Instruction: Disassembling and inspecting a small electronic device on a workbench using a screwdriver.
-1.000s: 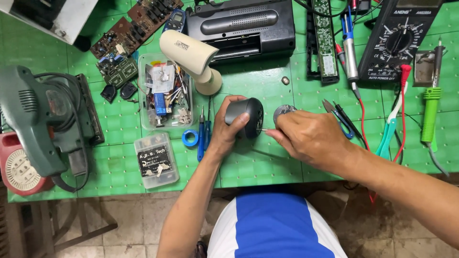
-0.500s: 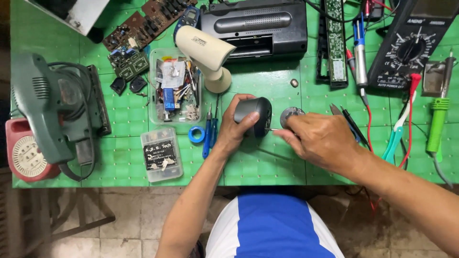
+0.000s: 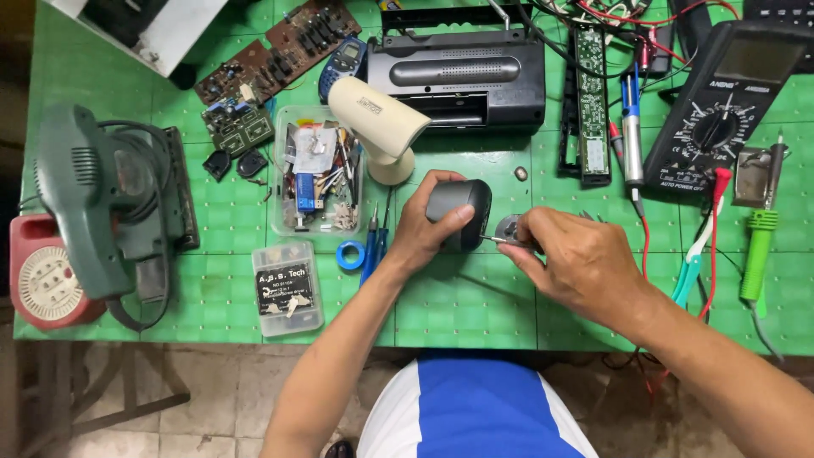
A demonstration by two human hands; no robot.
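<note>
Mid-bench — left hand (image 3: 421, 231) grips dark casing (image 3: 460, 212) | right hand (image 3: 570, 259) pinches thin tool (image 3: 494, 240) — clutter close around

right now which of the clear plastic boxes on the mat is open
The larger clear box beside the cream lamp, lidless and full of parts; the small box in front is lidded.

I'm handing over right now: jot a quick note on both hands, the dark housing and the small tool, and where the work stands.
Left hand: closed around the dark rounded housing, steadying it on the green table.
Right hand: pinching a thin metal tool whose tip sits at the housing's side, with a small round grey part beside the fingers.
Nearby: blue-handled drivers, clear parts tray, white camera-like unit.
Done: cannot tell. Left: tool work at the housing is under way.
</note>
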